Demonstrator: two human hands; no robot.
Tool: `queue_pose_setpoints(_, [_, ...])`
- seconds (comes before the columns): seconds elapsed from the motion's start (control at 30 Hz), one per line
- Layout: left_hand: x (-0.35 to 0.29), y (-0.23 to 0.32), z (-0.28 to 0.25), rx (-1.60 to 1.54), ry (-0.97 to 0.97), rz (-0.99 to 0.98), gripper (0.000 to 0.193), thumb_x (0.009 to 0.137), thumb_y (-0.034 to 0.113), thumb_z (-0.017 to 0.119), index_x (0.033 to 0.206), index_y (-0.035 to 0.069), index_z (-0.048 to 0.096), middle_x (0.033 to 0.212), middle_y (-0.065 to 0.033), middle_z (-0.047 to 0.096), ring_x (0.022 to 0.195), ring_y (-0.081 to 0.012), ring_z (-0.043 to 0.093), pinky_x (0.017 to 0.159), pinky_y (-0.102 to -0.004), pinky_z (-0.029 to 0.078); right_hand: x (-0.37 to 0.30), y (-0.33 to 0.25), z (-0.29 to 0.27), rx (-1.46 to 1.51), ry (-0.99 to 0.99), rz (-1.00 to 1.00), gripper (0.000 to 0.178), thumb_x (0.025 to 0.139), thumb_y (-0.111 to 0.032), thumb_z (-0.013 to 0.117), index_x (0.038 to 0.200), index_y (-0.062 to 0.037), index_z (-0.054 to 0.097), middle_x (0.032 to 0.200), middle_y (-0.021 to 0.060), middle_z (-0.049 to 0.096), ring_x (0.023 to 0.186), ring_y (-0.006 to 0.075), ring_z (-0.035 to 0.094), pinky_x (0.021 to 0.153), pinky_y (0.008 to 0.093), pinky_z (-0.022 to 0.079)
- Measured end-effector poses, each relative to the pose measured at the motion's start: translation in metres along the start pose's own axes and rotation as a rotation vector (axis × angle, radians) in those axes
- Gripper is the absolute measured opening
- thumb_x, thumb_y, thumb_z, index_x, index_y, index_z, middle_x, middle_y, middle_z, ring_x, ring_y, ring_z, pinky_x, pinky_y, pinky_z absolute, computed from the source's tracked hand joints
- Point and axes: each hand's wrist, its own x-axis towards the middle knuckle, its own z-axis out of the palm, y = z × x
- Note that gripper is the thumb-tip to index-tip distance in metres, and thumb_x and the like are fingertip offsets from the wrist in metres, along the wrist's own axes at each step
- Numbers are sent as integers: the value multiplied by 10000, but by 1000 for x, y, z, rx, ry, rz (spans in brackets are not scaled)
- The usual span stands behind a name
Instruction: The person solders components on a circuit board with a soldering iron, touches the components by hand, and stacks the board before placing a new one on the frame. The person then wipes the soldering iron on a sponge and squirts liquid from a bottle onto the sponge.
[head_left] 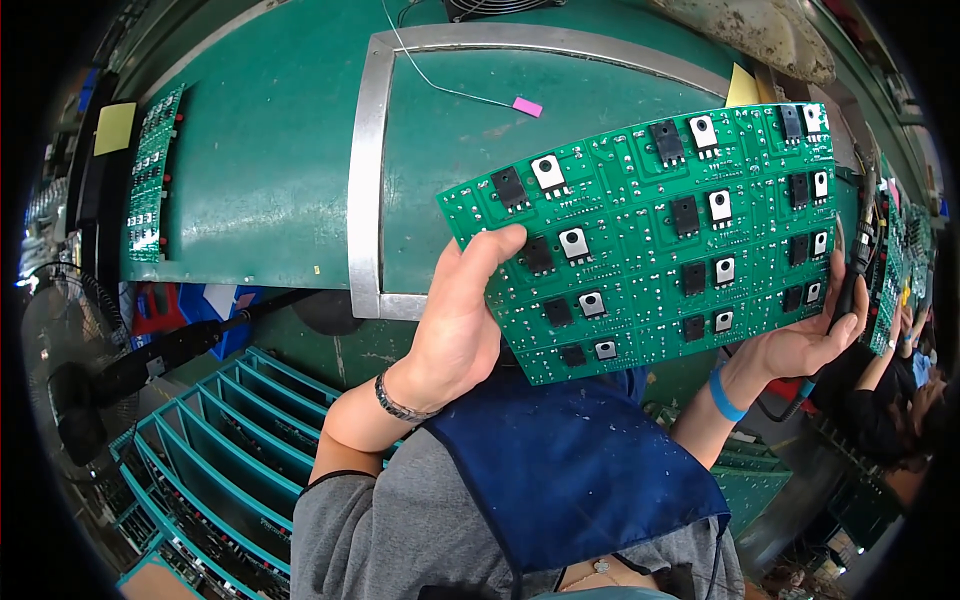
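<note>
A green circuit board panel (655, 245), with rows of black and silver transistors, is held up tilted in front of my chest. My left hand (465, 310) grips its left edge, thumb on the upper face, the other fingers hidden behind it. At the lower right corner my right hand (805, 345) supports the panel's edge. That same hand is closed around the black handle of a soldering iron (850, 285), pointing upward beside the board. The iron's tip is too small to make out clearly.
Below the panel lies a green work table (260, 200) with a metal frame (368, 170). Another circuit board (155, 180) lies at the far left. A wire ends in a pink tag (527, 107). Lower left stands a slotted teal rack (230, 420). Other people (900, 390) work at the right.
</note>
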Motion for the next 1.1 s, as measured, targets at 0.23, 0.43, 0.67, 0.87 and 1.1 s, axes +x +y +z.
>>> queue_pose_setpoints(0.23, [6, 3, 1, 57, 71, -27, 200, 923, 153, 547, 1082, 52, 614, 1082, -28, 640, 998, -132, 593, 889, -324, 475, -4, -3, 2, 44, -8, -10, 410, 972, -273, 299, 1239, 13, 420, 1132, 327, 572, 1058, 378, 594, 926, 494, 516])
queue_pose_setpoints(0.43, [6, -3, -14, -32, 108, -36, 150, 904, 166, 575, 1002, 75, 644, 1064, -25, 643, 991, -147, 596, 898, -335, 469, -5, -12, 1, 81, 2, -51, 404, 972, -264, 297, 1239, 15, 417, 1121, 334, 573, 1069, 388, 588, 941, 497, 503])
queue_pose_setpoints(0.67, [-8, 8, 5, -44, -58, 7, 448, 991, 341, 419, 1307, 29, 477, 1284, -99, 560, 1172, -235, 541, 1013, -409, 417, 2, -8, -1, 2, -42, 16, 412, 983, -249, 316, 1212, 65, 453, 1084, 305, 611, 1049, 341, 607, 964, 431, 466])
queue_pose_setpoints(0.87, [-19, 10, -1, -186, -188, -15, 563, 1014, 428, 317, 1377, 8, 408, 1370, -135, 497, 1245, -275, 488, 1057, -432, 373, 9, 6, -4, 27, -76, 115, 386, 990, -232, 355, 1199, 74, 465, 1075, 292, 625, 1021, 305, 626, 949, 392, 473])
queue_pose_setpoints(1.1, [-24, 5, -1, -237, -166, 22, 502, 1021, 397, 336, 1331, 28, 479, 1346, -144, 524, 1223, -287, 515, 1038, -442, 405, 13, 17, 0, -15, -139, 211, 386, 986, -256, 399, 1195, 54, 494, 1072, 257, 643, 996, 263, 641, 921, 355, 481])
